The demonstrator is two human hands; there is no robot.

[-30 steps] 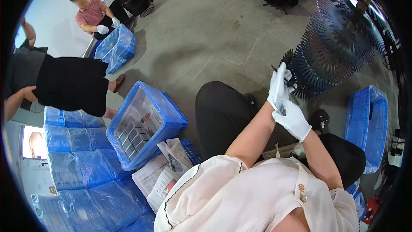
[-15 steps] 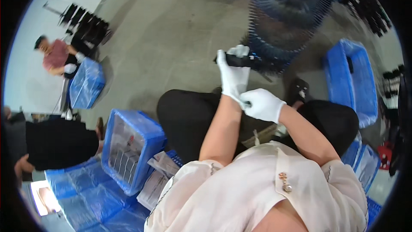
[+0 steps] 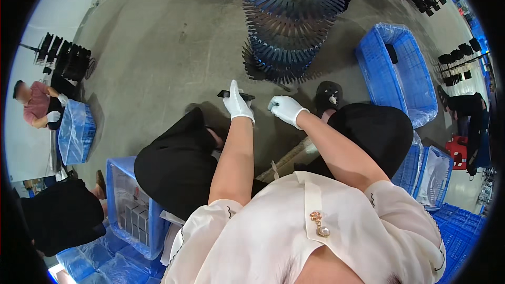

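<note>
My left hand [image 3: 239,106], in a white glove, is closed around a flat black piece [image 3: 247,96] whose ends stick out on both sides of it. The kind of piece cannot be told. To the right, my right hand [image 3: 286,110], also gloved in white, is apart from the left one, with its fingers curled together. Whether anything small is inside them is hidden. Beyond both hands stands a tall tiered rack [image 3: 286,26], with dark flat strips fanning out all round each tier.
At the right is a plastic-lined blue crate [image 3: 398,87] with a dark piece inside. Another lined crate [image 3: 152,215] holds grey blocks at lower left. A seated co-worker [image 3: 39,102] is beside a blue crate [image 3: 78,131] at far left. A red crate [image 3: 456,152] stands far right.
My right hand has let go of the left glove's cuff and moved off to the right. The left hand has come lower and nearer, still with the black piece. The whole view has shifted.
</note>
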